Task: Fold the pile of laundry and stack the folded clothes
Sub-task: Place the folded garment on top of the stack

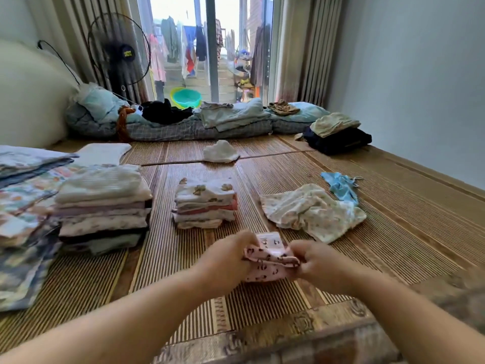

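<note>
**Pink cloth**: small, dark print. Lower centre of frame, on the mat. Partly folded, with a flap raised between the hands.

**Left hand**: fingers curled, pinching the cloth's left edge.

**Right hand**: fingers curled, pinching the cloth's right edge.

**Mid stack**: centre of frame, just above the hands. Folded pieces of similar size, so the likely destination.

**Tall stack**: left of centre. Its upper layers overhang the lower ones.

**Unfolded, right half of frame:** pale cloth, blue piece. White piece lies upper centre.

**Risks, as judged:**
- The two pinches are uneven. If one edge is drawn further than the other, the fold lands skewed and the piece sits crooked on a stack.
- The fabric is thin and small, and may spring open once released unless it is pressed flat.
- The mid stack is narrow. A piece set off-centre could tip the top layers.
- The tall stack could slump if a forearm brushes it in reaching across.
- The pale cloth lies near the right hand. A sweep to that side may drag it.
</note>
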`<state>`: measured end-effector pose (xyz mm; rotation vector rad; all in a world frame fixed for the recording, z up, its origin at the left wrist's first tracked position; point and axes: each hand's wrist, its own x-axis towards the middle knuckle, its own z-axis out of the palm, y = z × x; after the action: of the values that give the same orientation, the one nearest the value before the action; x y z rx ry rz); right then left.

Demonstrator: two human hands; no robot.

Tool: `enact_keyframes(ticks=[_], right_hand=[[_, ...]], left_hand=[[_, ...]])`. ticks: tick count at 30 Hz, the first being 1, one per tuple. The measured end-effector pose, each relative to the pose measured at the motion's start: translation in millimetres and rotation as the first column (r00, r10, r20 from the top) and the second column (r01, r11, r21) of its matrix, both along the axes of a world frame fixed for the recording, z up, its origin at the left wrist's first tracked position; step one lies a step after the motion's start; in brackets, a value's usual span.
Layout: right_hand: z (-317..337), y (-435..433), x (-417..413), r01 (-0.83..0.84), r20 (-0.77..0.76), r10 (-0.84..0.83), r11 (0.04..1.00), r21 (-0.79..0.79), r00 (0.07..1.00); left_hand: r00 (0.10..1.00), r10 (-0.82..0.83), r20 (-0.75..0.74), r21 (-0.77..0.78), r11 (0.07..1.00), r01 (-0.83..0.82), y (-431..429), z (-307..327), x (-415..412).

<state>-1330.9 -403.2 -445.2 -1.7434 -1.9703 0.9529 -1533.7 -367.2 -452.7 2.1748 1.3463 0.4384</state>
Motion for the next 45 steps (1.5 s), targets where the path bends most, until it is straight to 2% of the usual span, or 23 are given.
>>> enact_keyframes(ticks=[2, 4, 6, 8, 10, 13, 16, 18, 20, 22, 24, 27, 29, 31, 33, 36, 40, 45], right_hand=[[-19, -16, -3, -0.095, 0.05, 0.109, 0.971, -0.221, 0.993], [-28, -26, -5, -0.16, 0.065, 0.192, 0.931, -0.328, 0.979], [-35, -29, -6, -0.157, 0.01, 0.175, 0.908, -0.388, 0.985], [-40, -24, -6, -0.103, -0.073, 0.08, 0.898, -0.428, 0.994], [-45, -15, -7, -0.035, -0.215, -0.061, 0.91, -0.413, 0.975], [-45, 5, -9, 0.067, -0.419, -0.201, 0.947, -0.314, 0.885], [-46, 29, -15, 0.32, -0.483, -0.385, 0.923, -0.215, 0.786], [-58, 47, -11, 0.521, -0.394, -0.527, 0.843, -0.132, 0.753], [-69, 58, -7, 0.614, -0.267, -0.61, 0.785, -0.08, 0.746], [-81, 64, -4, 0.597, -0.127, -0.603, 0.797, -0.09, 0.787], [-88, 66, -6, 0.553, 0.032, -0.554, 0.823, -0.132, 0.832], [-103, 73, -13, 0.526, 0.262, -0.48, 0.838, -0.146, 0.837], [-108, 76, -20, 0.506, 0.312, -0.456, 0.857, -0.099, 0.833], [-107, 76, -24, 0.492, 0.233, -0.469, 0.869, -0.051, 0.852], [-104, 76, -25, 0.534, 0.085, -0.531, 0.845, -0.015, 0.843], [-103, 72, -21, 0.453, -0.018, -0.453, 0.891, -0.021, 0.891], [-106, 65, -19, 0.345, -0.106, -0.358, 0.931, -0.122, 0.928], [-71, 87, -26, 0.407, -0.243, -0.415, 0.91, -0.085, 0.877]], left_hand=[[0.999, -0.038, 0.0, -0.139, 0.99, 0.038, -22, -25, -6], [0.995, -0.092, -0.04, -0.228, 0.97, 0.08, -39, -42, -11], [0.991, -0.111, -0.068, -0.257, 0.962, 0.091, -47, -50, -16], [0.995, -0.095, -0.022, -0.27, 0.959, 0.086, -45, -50, -19], [0.996, -0.022, 0.089, -0.279, 0.959, 0.046, -34, -43, -18], [0.948, 0.149, 0.282, -0.295, 0.953, -0.063, -5, -30, -13], [0.877, 0.275, 0.394, -0.314, 0.937, -0.153, 29, -22, -5], [0.885, 0.331, 0.326, -0.327, 0.918, -0.222, 47, -26, 0], [0.903, 0.413, 0.119, -0.389, 0.856, -0.34, 58, -39, -1], [0.897, 0.431, -0.102, -0.459, 0.779, -0.427, 60, -61, -2], [0.882, 0.413, -0.228, -0.458, 0.754, -0.471, 60, -81, -4], [0.865, 0.42, -0.275, -0.392, 0.772, -0.5, 62, -94, 0], [0.872, 0.396, -0.288, -0.337, 0.81, -0.48, 63, -99, 5], [0.879, 0.429, -0.208, -0.304, 0.826, -0.475, 63, -103, 9], [0.873, 0.485, -0.047, -0.335, 0.816, -0.471, 62, -104, 8], [0.88, 0.437, 0.186, -0.437, 0.839, -0.325, 59, -101, 2], [0.945, 0.232, 0.23, -0.5, 0.861, -0.09, 52, -99, -6], [0.915, 0.224, 0.334, -0.425, 0.903, -0.066, 73, -63, -24]])
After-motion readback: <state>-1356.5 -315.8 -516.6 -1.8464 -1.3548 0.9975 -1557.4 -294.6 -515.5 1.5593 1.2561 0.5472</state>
